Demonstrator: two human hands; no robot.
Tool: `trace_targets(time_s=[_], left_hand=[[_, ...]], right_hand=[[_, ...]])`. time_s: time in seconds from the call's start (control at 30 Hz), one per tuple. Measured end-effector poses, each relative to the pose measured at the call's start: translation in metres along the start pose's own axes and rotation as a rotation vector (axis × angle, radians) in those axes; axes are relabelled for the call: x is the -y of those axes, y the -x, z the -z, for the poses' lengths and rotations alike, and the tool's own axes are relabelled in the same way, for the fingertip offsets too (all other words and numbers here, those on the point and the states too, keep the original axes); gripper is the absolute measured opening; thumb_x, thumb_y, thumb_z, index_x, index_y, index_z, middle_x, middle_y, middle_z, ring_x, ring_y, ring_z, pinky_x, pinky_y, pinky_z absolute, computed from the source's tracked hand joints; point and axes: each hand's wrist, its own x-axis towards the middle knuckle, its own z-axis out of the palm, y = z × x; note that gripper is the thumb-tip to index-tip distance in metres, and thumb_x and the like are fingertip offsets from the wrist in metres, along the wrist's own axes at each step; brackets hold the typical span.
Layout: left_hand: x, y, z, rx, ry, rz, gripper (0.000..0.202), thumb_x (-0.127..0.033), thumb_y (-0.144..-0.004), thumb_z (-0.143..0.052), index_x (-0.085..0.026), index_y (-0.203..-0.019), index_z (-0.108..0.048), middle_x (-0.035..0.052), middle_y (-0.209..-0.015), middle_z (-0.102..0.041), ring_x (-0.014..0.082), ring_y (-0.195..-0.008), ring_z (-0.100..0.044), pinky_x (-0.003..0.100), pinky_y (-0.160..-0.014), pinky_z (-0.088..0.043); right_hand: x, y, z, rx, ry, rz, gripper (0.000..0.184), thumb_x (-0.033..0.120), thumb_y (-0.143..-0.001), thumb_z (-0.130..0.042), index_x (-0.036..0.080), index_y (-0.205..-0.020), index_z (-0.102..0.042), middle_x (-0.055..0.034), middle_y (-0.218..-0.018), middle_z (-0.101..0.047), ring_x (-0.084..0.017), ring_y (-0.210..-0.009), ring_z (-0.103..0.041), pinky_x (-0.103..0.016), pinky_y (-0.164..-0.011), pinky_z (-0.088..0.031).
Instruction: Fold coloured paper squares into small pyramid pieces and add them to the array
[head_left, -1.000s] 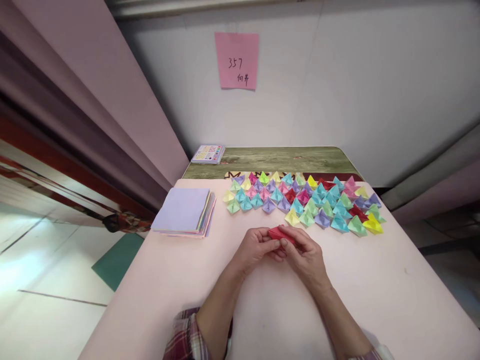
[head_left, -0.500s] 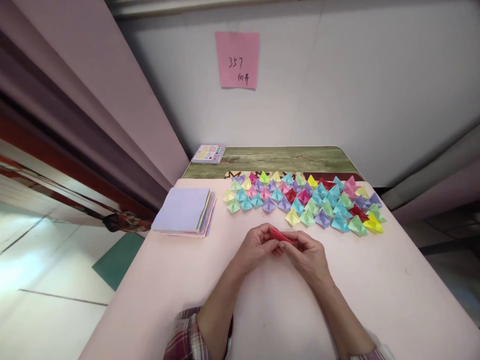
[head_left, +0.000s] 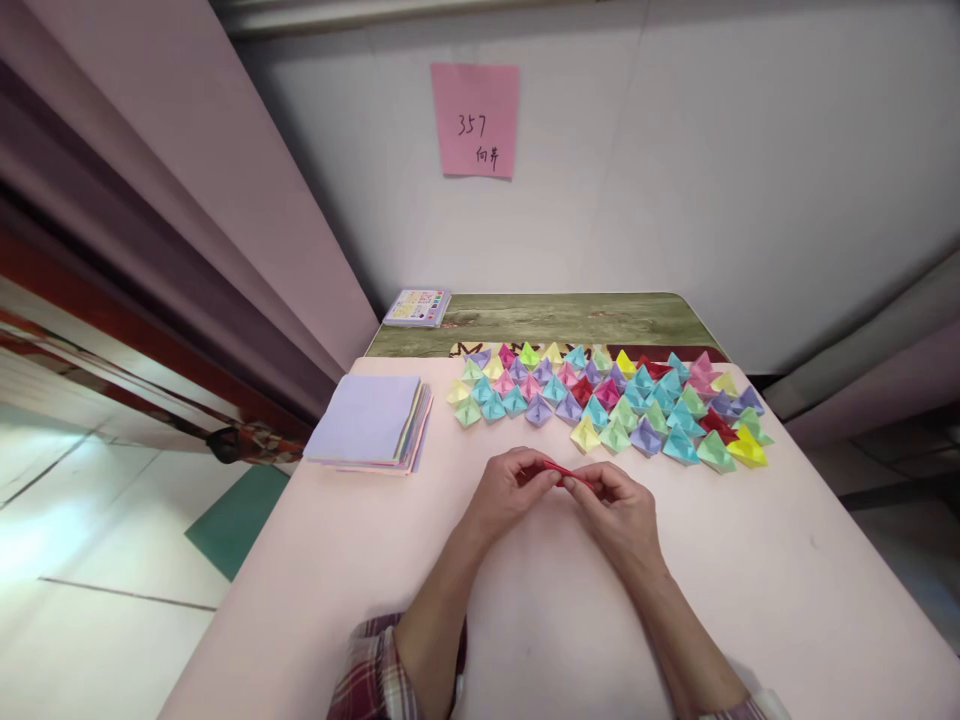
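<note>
My left hand (head_left: 514,490) and my right hand (head_left: 619,510) meet over the middle of the pink table (head_left: 322,570). Both pinch a small folded red paper piece (head_left: 564,470) between fingertips; only a thin red edge of it shows between the hands. Just beyond the hands lies a spread of several folded paper shapes (head_left: 607,405) in many colours. A stack of square coloured paper sheets (head_left: 369,422), lilac on top, lies to the left of the hands.
A packet of paper (head_left: 417,307) rests on a green wood-pattern surface (head_left: 570,318) behind the pink table. A pink note (head_left: 474,120) is stuck on the white wall. The floor drops away on the left.
The red paper piece has been flattened between my fingers, from a broad visible shape to a thin edge. Both hands stayed in place, fingertips drawing closer together.
</note>
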Motion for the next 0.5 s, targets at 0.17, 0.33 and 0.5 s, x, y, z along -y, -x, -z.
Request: trace_targets(time_s=[0.17, 0.33, 0.5], left_hand=[[-0.0001, 0.0008, 0.0001, 0.015, 0.115, 0.048, 0.016, -0.03, -0.078, -0.069, -0.014, -0.077, -0.066, 0.0038, -0.074, -0.065, 0.0151, -0.071, -0.061, 0.026, -0.068, -0.047], [0.0033, 0.0022, 0.0001, 0.041, 0.21, 0.143, 0.021, -0.032, -0.077, -0.069, -0.012, -0.071, -0.064, 0.0013, -0.063, -0.061, 0.0118, -0.06, -0.056, 0.023, -0.061, -0.044], [0.0044, 0.0015, -0.0019, 0.044, 0.205, 0.135, 0.032, -0.038, -0.086, -0.059, -0.012, -0.067, -0.062, 0.0018, -0.059, -0.059, 0.0118, -0.055, -0.055, 0.024, -0.058, -0.045]], right_hand=[[0.0036, -0.0001, 0.0003, 0.094, -0.059, -0.007, 0.021, 0.039, -0.081, -0.068, 0.02, -0.074, -0.07, -0.0022, -0.071, -0.066, -0.015, -0.062, -0.058, -0.025, -0.056, -0.044], [0.0012, -0.0003, -0.0021, 0.201, -0.235, -0.079, 0.023, 0.041, -0.083, -0.066, 0.018, -0.083, -0.07, -0.0061, -0.078, -0.072, -0.02, -0.073, -0.066, -0.028, -0.067, -0.051], [0.0004, -0.0002, -0.001, 0.207, -0.233, -0.134, 0.028, 0.045, -0.082, -0.066, 0.017, -0.079, -0.068, -0.0041, -0.071, -0.069, -0.016, -0.065, -0.061, -0.025, -0.061, -0.047]])
